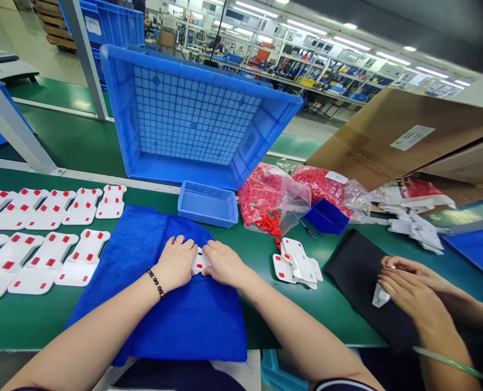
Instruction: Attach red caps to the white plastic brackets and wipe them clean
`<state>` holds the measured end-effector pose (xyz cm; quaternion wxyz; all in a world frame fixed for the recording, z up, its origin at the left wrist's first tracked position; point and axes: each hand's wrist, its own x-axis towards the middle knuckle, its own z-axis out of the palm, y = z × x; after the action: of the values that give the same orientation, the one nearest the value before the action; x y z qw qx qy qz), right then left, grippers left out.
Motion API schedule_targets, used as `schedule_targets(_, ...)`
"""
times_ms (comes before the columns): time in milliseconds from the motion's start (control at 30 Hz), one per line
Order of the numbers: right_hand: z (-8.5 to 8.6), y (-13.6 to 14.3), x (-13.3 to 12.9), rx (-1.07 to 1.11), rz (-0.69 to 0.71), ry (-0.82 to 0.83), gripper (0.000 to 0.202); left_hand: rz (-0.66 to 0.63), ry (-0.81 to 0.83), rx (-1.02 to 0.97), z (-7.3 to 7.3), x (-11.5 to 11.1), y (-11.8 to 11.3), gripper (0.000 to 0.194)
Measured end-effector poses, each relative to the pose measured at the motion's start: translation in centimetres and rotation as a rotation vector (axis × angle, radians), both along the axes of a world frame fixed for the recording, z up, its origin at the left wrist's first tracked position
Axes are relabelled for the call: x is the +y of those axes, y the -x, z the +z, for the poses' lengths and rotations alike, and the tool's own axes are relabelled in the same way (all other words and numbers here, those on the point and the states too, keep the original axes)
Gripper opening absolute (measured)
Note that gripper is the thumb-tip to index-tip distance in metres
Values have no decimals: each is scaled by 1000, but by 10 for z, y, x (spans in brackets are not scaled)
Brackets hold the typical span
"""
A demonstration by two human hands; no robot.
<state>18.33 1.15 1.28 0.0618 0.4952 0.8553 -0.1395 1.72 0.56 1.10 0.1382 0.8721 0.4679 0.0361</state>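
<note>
bare forearms (102, 320) span blue cloth (184, 331): left hand (176, 262), fingers nearly closed, grips the left side of a white piece (200, 260); right hand (225, 263), fingers bunched, grips its right. seemingly pressing; next calls for even pressure.

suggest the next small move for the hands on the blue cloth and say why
Probably lift the left hand and right hand slightly to check the red patches on the white piece, since both cover much of it on the blue cloth, leaving only a small part in view.
</note>
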Motion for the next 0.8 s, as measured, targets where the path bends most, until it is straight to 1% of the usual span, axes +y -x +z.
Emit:
schedule_targets(200,-4,-2,8,56,-31,81,42,-8,-3,3,-6,4,0,50)
schedule_targets(333,-3,-5,5,102,-22,80,41,21,4,-6,-10,1,4,54)
schedule_targets(467,-5,-14,1,262,-17,131,45,19,16,-41,-13,0,9,57)
schedule_targets(533,-9,-17,-1,368,-48,139,41,17,20,-55,-13,0,10,57)
schedule_targets(600,-14,-18,-3,440,-107,114,36,18,26,-59,-13,1,10,57)
schedule_targets(700,-24,-13,-4,454,-193,49,34,25,34,-61,-13,1,10,58)
schedule_targets(800,-30,-8,-3,430,-243,21,33,26,38,-68,-13,2,9,59)
